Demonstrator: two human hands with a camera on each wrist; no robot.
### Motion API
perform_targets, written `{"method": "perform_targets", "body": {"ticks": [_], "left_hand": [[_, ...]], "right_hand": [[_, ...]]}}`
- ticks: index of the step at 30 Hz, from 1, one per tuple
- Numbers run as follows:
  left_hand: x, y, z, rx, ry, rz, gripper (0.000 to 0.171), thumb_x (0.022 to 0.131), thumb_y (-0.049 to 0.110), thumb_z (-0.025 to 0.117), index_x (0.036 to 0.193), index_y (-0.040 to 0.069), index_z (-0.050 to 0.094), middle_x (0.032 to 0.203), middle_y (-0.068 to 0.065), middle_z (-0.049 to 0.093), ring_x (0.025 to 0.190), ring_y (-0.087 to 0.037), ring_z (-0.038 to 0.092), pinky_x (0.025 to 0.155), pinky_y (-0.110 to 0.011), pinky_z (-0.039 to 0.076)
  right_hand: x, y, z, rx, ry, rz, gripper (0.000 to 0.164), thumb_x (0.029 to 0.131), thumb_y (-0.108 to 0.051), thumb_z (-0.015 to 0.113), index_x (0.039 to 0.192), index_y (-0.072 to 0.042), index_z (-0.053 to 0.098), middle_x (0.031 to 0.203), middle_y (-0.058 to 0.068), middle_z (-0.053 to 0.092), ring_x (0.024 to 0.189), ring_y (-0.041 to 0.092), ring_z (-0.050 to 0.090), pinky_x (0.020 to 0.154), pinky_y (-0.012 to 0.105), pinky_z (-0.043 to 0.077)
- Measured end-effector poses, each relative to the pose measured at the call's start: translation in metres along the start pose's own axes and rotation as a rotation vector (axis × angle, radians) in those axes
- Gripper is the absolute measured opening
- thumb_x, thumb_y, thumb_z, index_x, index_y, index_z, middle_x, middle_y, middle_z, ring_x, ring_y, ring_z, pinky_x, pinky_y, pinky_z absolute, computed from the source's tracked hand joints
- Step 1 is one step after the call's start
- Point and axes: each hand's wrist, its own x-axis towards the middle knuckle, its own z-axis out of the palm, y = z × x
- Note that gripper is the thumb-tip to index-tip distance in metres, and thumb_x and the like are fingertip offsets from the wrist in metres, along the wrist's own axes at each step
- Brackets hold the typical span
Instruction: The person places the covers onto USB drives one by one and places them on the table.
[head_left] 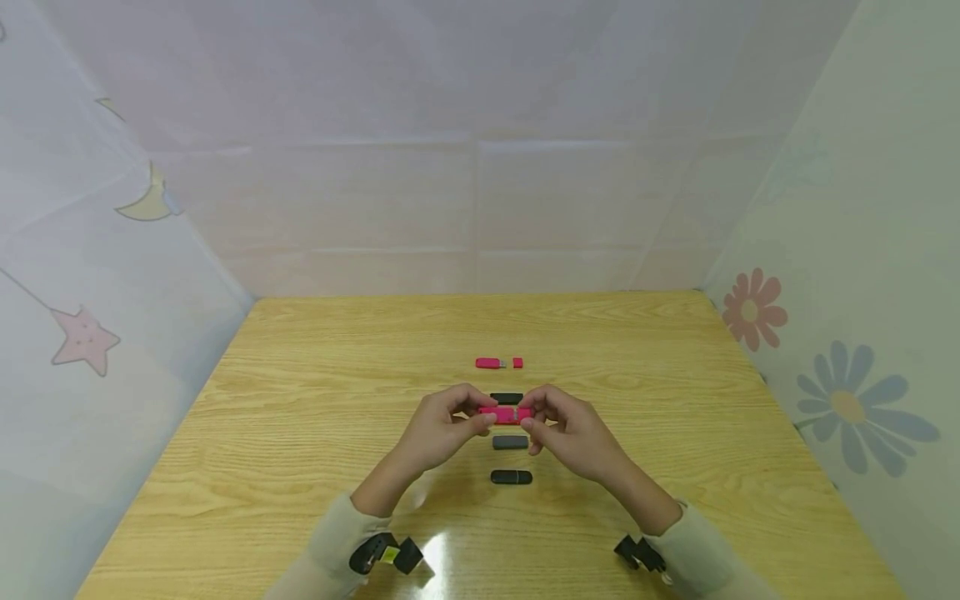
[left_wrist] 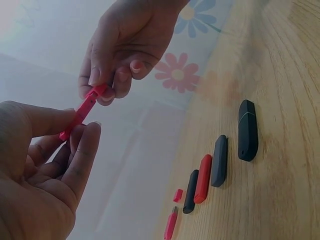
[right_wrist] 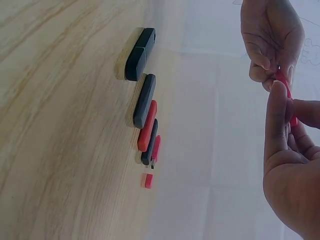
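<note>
soft even light, white glare on the wooden table [head_left: 300,433], faint shadows, hazy washed-out wrist views

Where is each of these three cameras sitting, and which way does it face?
Head: worn on the head, facing forward and down at the table; sleeves, left fingers and right fingers show.
Left wrist: on that wrist, facing its own fingers, large at lower left, with the right ones above.
Right wrist: on that wrist, its own fingers at lower right, the left ones above.
Shared: both wrist views show the held pink USB stick and the row of sticks.
</note>
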Motion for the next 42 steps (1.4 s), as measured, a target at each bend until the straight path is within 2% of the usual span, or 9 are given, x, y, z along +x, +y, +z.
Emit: {"method": "perform_targets", "body": {"ticks": [6, 10, 16, 20, 26, 30, 34, 38, 42], "left_hand": [[0.0008, -0.0001, 0.0018, 0.006, 0.001, 0.013, 0.014, 0.096, 0.016, 0.072, 0.107, 0.008, 0.072, 0.097, -0.009, 0.072, 0.081, -0.018, 0.071, 0.075, -0.039, 0.061], [0.0013, 0.0002, 0.0031, 0.010, -0.001, 0.020, 0.013, 0.096, 0.015, 0.072, 0.107, 0.008, 0.072, 0.095, -0.005, 0.072, 0.081, -0.015, 0.069, 0.077, -0.046, 0.060], [0.0009, 0.0013, 0.0038, 0.007, -0.001, 0.022, 0.014, 0.096, 0.016, 0.072, 0.107, 0.008, 0.071, 0.095, -0.005, 0.072, 0.080, -0.015, 0.069, 0.075, -0.039, 0.061], [0.0012, 0.0011, 0.0037, 0.000, -0.006, 0.018, 0.014, 0.096, 0.015, 0.072, 0.107, 0.008, 0.072, 0.095, -0.005, 0.072, 0.081, -0.015, 0.069, 0.076, -0.042, 0.061], [0.0005, 0.0019, 0.0028, 0.005, -0.012, 0.012, 0.015, 0.096, 0.017, 0.072, 0.108, 0.008, 0.072, 0.094, -0.005, 0.072, 0.080, -0.015, 0.069, 0.076, -0.042, 0.061], [0.0007, 0.0028, 0.0033, 0.024, -0.008, 0.001, 0.016, 0.096, 0.019, 0.072, 0.109, 0.009, 0.073, 0.093, -0.004, 0.072, 0.079, -0.015, 0.070, 0.072, -0.035, 0.060], [0.0006, 0.0027, 0.0050, 0.021, 0.000, -0.021, 0.018, 0.097, 0.021, 0.072, 0.108, 0.008, 0.073, 0.094, -0.005, 0.073, 0.079, -0.017, 0.072, 0.073, -0.036, 0.060], [0.0001, 0.0020, 0.0072, -0.008, 0.004, -0.037, 0.018, 0.097, 0.020, 0.071, 0.109, 0.007, 0.073, 0.096, -0.005, 0.073, 0.080, -0.019, 0.072, 0.073, -0.034, 0.060], [0.0004, 0.0023, 0.0090, -0.007, 0.007, -0.024, 0.017, 0.097, 0.018, 0.071, 0.108, 0.006, 0.072, 0.096, -0.005, 0.072, 0.081, -0.022, 0.073, 0.072, -0.031, 0.060]], "right_hand": [[-0.0002, -0.0007, -0.0005, -0.010, -0.001, -0.003, 0.016, 0.101, -0.014, 0.065, 0.115, -0.007, 0.062, 0.089, 0.010, 0.064, 0.069, 0.024, 0.068, 0.064, 0.038, 0.060], [0.0001, -0.0018, -0.0006, -0.017, -0.008, -0.007, 0.016, 0.101, -0.014, 0.064, 0.116, -0.007, 0.062, 0.088, 0.010, 0.064, 0.069, 0.022, 0.068, 0.060, 0.031, 0.058], [0.0004, -0.0021, -0.0006, -0.020, -0.016, -0.001, 0.016, 0.101, -0.013, 0.064, 0.116, -0.007, 0.061, 0.088, 0.009, 0.064, 0.069, 0.021, 0.068, 0.058, 0.029, 0.056], [0.0001, -0.0020, -0.0007, -0.026, -0.014, 0.003, 0.015, 0.101, -0.013, 0.064, 0.116, -0.008, 0.061, 0.087, 0.010, 0.064, 0.069, 0.021, 0.068, 0.058, 0.029, 0.056], [-0.0009, -0.0033, -0.0007, -0.027, -0.010, 0.001, 0.015, 0.102, -0.015, 0.063, 0.115, -0.008, 0.062, 0.087, 0.018, 0.064, 0.069, 0.021, 0.068, 0.055, 0.028, 0.053], [-0.0015, -0.0047, -0.0011, -0.030, -0.003, 0.010, 0.015, 0.102, -0.016, 0.063, 0.114, -0.008, 0.062, 0.086, 0.014, 0.064, 0.069, 0.021, 0.068, 0.057, 0.029, 0.055], [-0.0019, -0.0057, -0.0014, -0.028, 0.003, 0.019, 0.015, 0.102, -0.017, 0.063, 0.115, -0.008, 0.063, 0.086, 0.013, 0.065, 0.069, 0.020, 0.069, 0.064, 0.033, 0.059], [-0.0019, -0.0052, -0.0008, -0.025, 0.000, 0.017, 0.015, 0.102, -0.015, 0.062, 0.115, -0.007, 0.063, 0.086, 0.014, 0.066, 0.069, 0.020, 0.069, 0.064, 0.035, 0.060], [-0.0012, -0.0044, 0.0004, -0.037, 0.001, 0.016, 0.015, 0.102, -0.013, 0.062, 0.115, -0.006, 0.063, 0.086, 0.013, 0.066, 0.068, 0.019, 0.069, 0.064, 0.036, 0.060]]}}
